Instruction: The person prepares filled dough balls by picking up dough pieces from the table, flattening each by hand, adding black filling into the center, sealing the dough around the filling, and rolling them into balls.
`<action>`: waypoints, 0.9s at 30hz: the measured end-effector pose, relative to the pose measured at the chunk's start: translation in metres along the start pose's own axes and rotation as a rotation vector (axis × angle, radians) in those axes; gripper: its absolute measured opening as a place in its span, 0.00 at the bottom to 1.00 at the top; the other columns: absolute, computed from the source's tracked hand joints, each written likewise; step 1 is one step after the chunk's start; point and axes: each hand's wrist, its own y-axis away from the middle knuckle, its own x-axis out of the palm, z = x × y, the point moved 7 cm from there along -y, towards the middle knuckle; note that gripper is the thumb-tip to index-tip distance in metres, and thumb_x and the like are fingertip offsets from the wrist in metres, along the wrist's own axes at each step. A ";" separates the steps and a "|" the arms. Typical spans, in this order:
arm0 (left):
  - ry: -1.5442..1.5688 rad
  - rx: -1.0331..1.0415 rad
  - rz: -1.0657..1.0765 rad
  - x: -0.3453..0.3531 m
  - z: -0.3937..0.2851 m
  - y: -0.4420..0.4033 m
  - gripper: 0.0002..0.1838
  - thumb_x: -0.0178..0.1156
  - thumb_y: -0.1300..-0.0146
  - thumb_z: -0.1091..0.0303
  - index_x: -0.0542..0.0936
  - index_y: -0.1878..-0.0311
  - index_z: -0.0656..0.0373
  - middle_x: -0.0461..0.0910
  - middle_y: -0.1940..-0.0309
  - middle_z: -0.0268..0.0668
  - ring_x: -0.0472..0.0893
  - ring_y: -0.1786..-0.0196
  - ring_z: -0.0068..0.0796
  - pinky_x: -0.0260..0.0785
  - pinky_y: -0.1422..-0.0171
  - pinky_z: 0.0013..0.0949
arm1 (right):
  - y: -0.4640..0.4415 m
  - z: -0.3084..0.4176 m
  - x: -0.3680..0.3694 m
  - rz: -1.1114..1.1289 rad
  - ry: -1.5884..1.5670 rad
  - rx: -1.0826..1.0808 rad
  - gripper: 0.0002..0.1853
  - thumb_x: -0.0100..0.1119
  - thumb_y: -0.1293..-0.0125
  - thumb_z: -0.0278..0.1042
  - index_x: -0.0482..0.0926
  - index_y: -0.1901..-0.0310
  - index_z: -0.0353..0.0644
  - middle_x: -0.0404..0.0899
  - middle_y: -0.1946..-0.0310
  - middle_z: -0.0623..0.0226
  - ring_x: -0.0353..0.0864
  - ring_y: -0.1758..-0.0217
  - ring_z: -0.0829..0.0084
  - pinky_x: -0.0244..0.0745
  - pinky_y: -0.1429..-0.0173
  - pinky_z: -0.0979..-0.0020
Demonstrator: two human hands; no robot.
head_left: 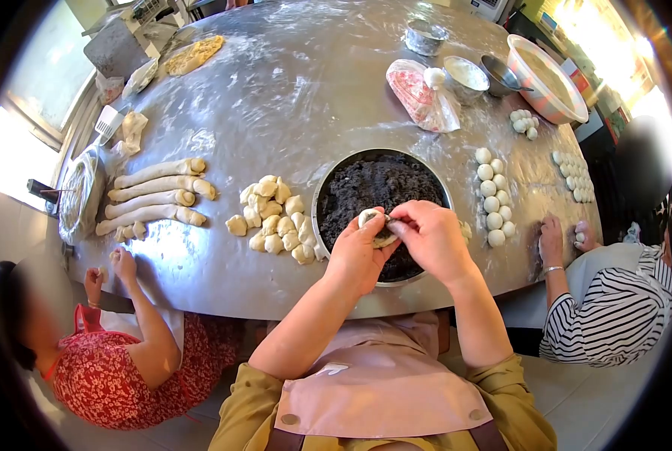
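Note:
My left hand (357, 257) cups a small dough wrapper (385, 239) with dark filling showing in it. My right hand (439, 239) pinches the wrapper's edge between thumb and fingers. Both hands are over the near part of a round metal bowl (315, 207). Dark, crumbly filling (377, 180) fills this bowl. Just left of it lies a cluster of cut dough pieces (270, 209). On the right, smooth white dough balls (490, 203) stand in two rows. My fingers partly cover the wrapper.
Dough ropes (159, 192) lie on the floured metal table (291, 113) at left. Tied plastic bag (424, 101), metal bowls (467, 75) and a large basin (546, 79) stand at back right. A person in red (140, 368) works left; another in stripes (614, 308) works right.

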 end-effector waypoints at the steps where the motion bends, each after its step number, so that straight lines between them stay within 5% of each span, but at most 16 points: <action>1: 0.015 0.021 -0.021 -0.003 -0.003 0.001 0.10 0.51 0.28 0.69 0.72 0.47 0.60 0.75 0.53 0.40 0.78 0.50 0.35 0.74 0.40 0.40 | -0.001 -0.002 -0.003 -0.025 0.033 0.012 0.08 0.63 0.44 0.22 0.82 0.61 0.38 0.81 0.68 0.55 0.82 0.66 0.57 0.76 0.60 0.65; 4: 0.075 0.004 -0.030 -0.002 -0.015 0.007 0.09 0.51 0.28 0.69 0.74 0.50 0.62 0.76 0.54 0.42 0.79 0.50 0.38 0.76 0.39 0.40 | -0.006 0.000 -0.009 -0.137 0.064 -0.163 0.09 0.61 0.42 0.21 0.80 0.59 0.37 0.82 0.66 0.55 0.82 0.65 0.56 0.77 0.59 0.62; 10: 0.086 -0.064 0.026 0.005 -0.019 0.015 0.09 0.51 0.28 0.69 0.73 0.49 0.61 0.75 0.55 0.38 0.79 0.50 0.35 0.76 0.39 0.41 | -0.006 -0.007 0.003 0.050 0.159 0.030 0.16 0.62 0.41 0.26 0.79 0.49 0.38 0.81 0.56 0.52 0.80 0.52 0.53 0.76 0.48 0.62; 16: 0.048 -0.206 0.167 0.018 -0.016 0.026 0.16 0.46 0.25 0.61 0.74 0.46 0.61 0.79 0.55 0.39 0.81 0.53 0.32 0.79 0.56 0.34 | 0.009 0.020 0.014 0.077 0.026 -0.272 0.35 0.70 0.45 0.42 0.68 0.38 0.36 0.73 0.41 0.53 0.66 0.32 0.49 0.64 0.32 0.58; 17: -0.007 -0.228 0.109 0.013 -0.011 0.025 0.17 0.44 0.24 0.59 0.73 0.44 0.58 0.79 0.57 0.36 0.80 0.65 0.27 0.74 0.65 0.31 | 0.011 0.016 0.021 0.121 0.040 -0.316 0.42 0.71 0.47 0.50 0.64 0.36 0.35 0.70 0.38 0.54 0.60 0.29 0.46 0.57 0.28 0.54; 21: 0.021 -0.203 0.199 0.012 -0.002 0.021 0.14 0.46 0.25 0.65 0.68 0.40 0.53 0.77 0.58 0.33 0.67 0.80 0.20 0.72 0.66 0.28 | 0.015 0.012 0.029 -0.006 0.109 -0.423 0.45 0.52 0.42 0.71 0.66 0.39 0.34 0.73 0.41 0.56 0.64 0.30 0.46 0.61 0.30 0.53; 27: -0.135 -0.104 0.136 0.003 0.001 0.017 0.16 0.48 0.29 0.73 0.66 0.39 0.53 0.76 0.50 0.34 0.80 0.62 0.23 0.75 0.57 0.29 | 0.015 0.018 0.035 -0.087 0.095 -0.433 0.35 0.42 0.31 0.65 0.74 0.46 0.35 0.79 0.50 0.56 0.68 0.33 0.44 0.61 0.31 0.50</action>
